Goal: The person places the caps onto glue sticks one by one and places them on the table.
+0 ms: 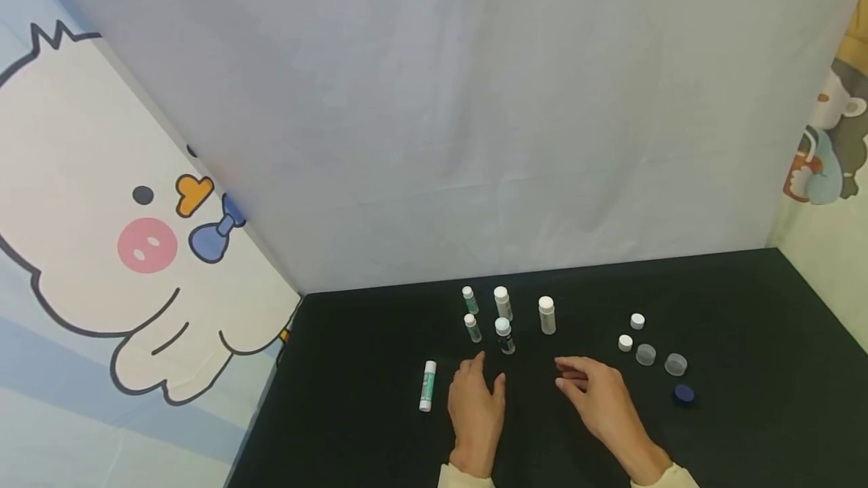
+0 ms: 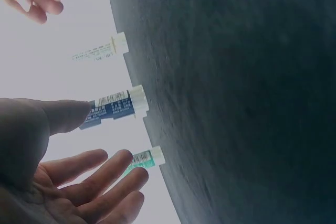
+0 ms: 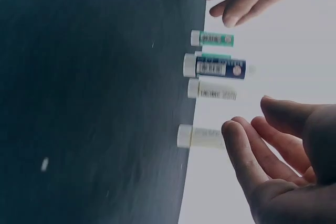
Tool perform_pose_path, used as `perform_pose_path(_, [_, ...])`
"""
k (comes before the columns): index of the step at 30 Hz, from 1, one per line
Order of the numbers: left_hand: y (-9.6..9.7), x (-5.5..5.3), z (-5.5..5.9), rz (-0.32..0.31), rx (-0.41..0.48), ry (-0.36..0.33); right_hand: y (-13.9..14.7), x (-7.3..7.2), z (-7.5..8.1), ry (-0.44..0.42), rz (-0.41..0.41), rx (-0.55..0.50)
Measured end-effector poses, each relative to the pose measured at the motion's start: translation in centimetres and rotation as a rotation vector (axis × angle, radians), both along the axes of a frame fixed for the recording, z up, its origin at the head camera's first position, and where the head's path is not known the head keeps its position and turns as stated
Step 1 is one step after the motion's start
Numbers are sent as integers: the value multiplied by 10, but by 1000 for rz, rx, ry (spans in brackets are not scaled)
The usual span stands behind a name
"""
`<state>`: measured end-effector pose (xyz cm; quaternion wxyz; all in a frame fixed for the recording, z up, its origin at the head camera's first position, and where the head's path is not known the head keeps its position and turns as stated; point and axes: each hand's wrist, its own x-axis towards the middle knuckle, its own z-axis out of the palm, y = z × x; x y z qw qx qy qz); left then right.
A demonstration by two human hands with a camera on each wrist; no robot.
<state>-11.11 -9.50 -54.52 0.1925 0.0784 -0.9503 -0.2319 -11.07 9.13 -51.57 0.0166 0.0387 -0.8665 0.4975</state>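
In the head view my left hand (image 1: 476,407) hovers low over the black table with its fingers extended and nothing in them. To its left is a green-labelled glue stick (image 1: 427,386). A dark-blue-labelled glue stick (image 1: 505,341) stands just beyond its fingertips, near two smaller green-labelled sticks (image 1: 472,327). Farther back are two pale glue sticks, one (image 1: 503,303) behind the blue one and another (image 1: 547,316) to the right. My right hand (image 1: 600,401) has softly bent fingers, thumb apart from them, holding nothing. The right wrist view shows the blue-labelled stick (image 3: 218,68) apart from that hand.
Right of my right hand lie two white caps (image 1: 625,343), two clear caps (image 1: 646,355) and a dark blue cap (image 1: 683,394). A pale curtain (image 1: 475,134) hangs along the far edge of the black table (image 1: 353,367). Printed cartoon panels flank both sides.
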Motion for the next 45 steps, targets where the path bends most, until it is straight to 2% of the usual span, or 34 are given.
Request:
perform_pose_path(13, [8, -3, -1, -8, 31, 1, 39, 10, -3, 2, -55, 49])
perform_pose_path(19, [9, -6, -4, -27, 75, 24, 53, 12, -5, 19, -82, 76])
perform_pose_path(26, [11, -12, -2, -36, 117, 50, 69, 15, -5, -15, -113, 111])
perform_pose_path(32, [13, -17, -2, -32, 141, 58, 81, 18, -7, 42, -153, 146])
perform_pose_path(40, [15, -19, -2, -19, 195, 12, 95, 22, -13, 97, -213, 201])
perform_pose_path(45, [17, -21, -3, -23, 194, 16, 99, 22, -16, 127, -250, 240])
